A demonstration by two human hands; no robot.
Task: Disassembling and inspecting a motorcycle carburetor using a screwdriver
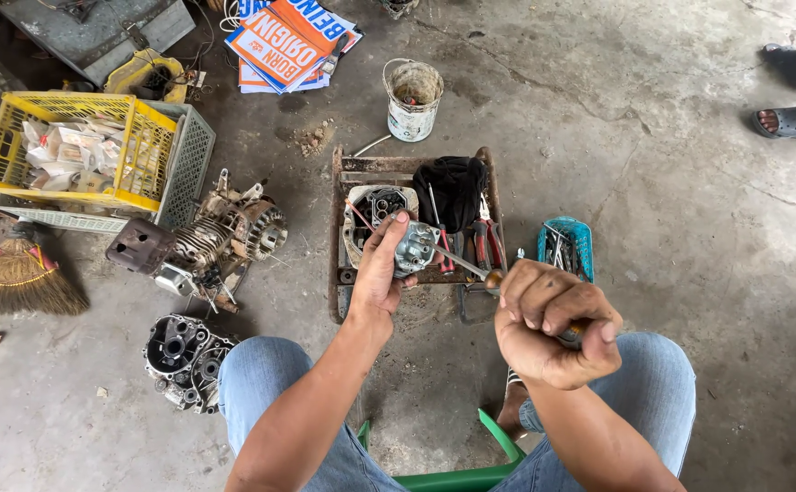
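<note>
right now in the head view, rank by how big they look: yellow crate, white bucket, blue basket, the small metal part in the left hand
1. yellow crate
2. white bucket
3. blue basket
4. small metal part, held up nearer the camera, so its true size may be smaller than it looks.

Blue denim jeans point(279, 383) on both legs; forearms bare, no sleeves; no gloves or rings visible.

A yellow crate point(70, 150) of packets sits left of an engine point(211, 241), with a broom point(15, 278), bucket point(413, 100) and blue basket point(566, 246) on the concrete floor point(689, 182).
</note>
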